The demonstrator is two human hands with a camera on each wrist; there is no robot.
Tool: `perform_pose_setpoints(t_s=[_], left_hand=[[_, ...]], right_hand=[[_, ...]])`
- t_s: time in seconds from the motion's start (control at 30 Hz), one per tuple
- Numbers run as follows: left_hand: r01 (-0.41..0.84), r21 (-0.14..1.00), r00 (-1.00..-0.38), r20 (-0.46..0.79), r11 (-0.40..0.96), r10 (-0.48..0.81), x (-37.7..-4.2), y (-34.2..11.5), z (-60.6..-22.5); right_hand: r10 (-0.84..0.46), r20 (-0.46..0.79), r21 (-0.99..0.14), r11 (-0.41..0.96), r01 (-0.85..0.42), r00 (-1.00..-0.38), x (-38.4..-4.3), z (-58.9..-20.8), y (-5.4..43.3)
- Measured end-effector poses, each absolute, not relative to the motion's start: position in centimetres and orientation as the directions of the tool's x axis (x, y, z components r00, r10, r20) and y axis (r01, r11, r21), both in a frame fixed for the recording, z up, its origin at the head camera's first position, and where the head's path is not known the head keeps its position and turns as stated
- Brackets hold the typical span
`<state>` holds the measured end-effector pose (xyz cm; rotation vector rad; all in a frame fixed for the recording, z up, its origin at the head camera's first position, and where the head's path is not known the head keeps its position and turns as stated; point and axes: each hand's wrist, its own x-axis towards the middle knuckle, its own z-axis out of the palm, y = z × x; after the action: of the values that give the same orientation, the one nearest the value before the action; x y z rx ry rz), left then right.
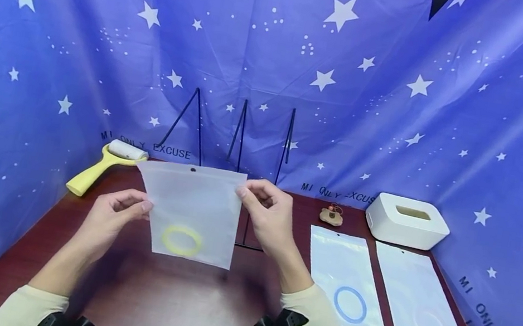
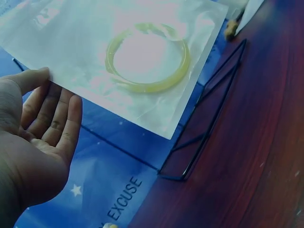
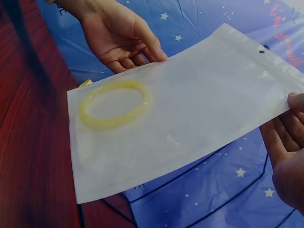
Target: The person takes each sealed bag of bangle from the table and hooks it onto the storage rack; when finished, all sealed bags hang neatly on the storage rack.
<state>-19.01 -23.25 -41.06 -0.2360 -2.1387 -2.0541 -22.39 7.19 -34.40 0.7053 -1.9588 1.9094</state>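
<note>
A translucent white zip bag [image 1: 195, 198] is held up in front of a black wire rack [image 1: 241, 126]. Inside its lower part lies a yellow bangle [image 1: 181, 241], also plain in the left wrist view as a yellow ring [image 2: 148, 88]. My left hand [image 1: 111, 219] pinches the bag's left edge about halfway down, thumb on the near face. With thumb and fingers, my right hand [image 1: 270, 215] pinches the upper right edge, just below the zip strip. A small hang hole shows in the top strip of the bag.
On the right lie two similar bags, one with a blue bangle [image 1: 350, 305], the other with a pale ring [image 1: 430, 325]. Behind them stand a white tissue box [image 1: 407, 221] and a small brown charm [image 1: 331, 216]. A yellow-handled lint roller [image 1: 104, 165] lies at the back left.
</note>
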Motion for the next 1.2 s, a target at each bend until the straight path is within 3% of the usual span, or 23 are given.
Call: perform_pose_setpoints(t_s=[0.63, 1.2], left_hand=[[0.372, 0.901, -0.925, 0.34, -0.223, -0.171, -20.5, -27.2, -41.7], [0.332, 0.897, -0.939, 0.286, -0.292, -0.191, -22.7, -27.8, -42.1]], right_hand=[[-0.139, 0.515, -0.857, -0.102, -0.505, -0.846, -24.4, -34.9, 1.0], [-0.054, 0.421, -0.906, -0.083, -0.416, -0.906, -26.3, -35.1, -0.8]])
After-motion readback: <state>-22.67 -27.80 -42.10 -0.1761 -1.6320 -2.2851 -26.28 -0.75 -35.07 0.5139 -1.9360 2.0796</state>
